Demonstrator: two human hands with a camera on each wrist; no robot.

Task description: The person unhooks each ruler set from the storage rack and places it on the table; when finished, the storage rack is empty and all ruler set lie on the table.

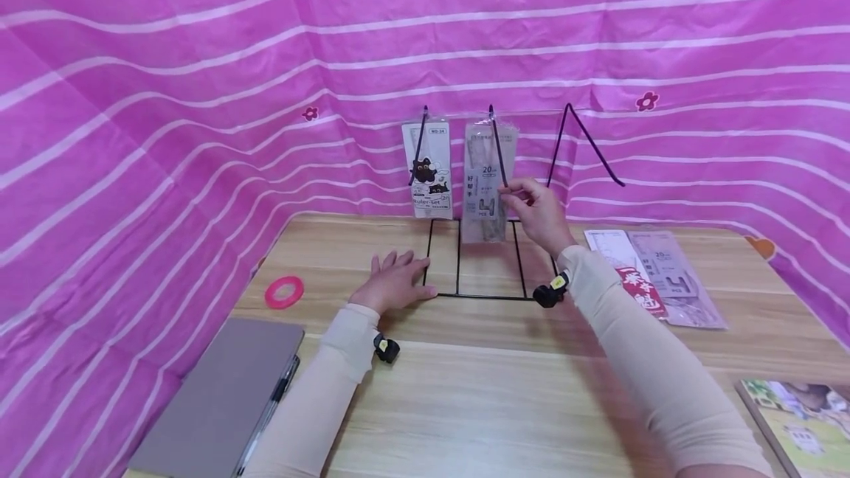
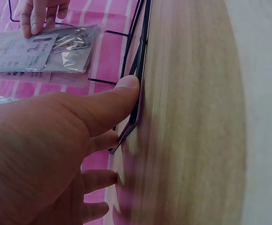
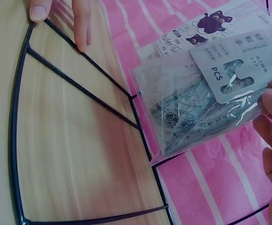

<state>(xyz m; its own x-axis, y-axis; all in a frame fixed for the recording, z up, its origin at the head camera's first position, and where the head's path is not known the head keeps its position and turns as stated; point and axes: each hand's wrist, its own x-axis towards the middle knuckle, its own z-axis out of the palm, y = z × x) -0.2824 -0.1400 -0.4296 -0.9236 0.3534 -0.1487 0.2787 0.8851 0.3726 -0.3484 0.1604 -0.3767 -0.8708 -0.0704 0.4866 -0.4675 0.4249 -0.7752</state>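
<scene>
A black wire rack (image 1: 458, 257) stands on the wooden table, its hooks rising at the back. From the middle hook hangs a clear pack of rulers (image 1: 483, 223), marked 20 and 4 PCS; a protractor shows through the plastic in the right wrist view. My right hand (image 1: 541, 216) pinches this pack's right edge, close to the hook's tip. On the left hook hangs a white ruler-set pack (image 1: 427, 168) with black cats. My left hand (image 1: 395, 282) lies at the rack's front left corner, fingers spread, its thumb (image 2: 119, 98) touching the wire.
At the right lie a red-and-white pack (image 1: 644, 292) and another ruler pack (image 1: 671, 264), overlapping. A pink ring (image 1: 271, 295), a grey notebook (image 1: 219, 397) and a pen (image 1: 282, 382) are at the left. A picture-covered book (image 1: 803, 419) sits front right. Pink striped cloth (image 1: 465, 43) hangs behind.
</scene>
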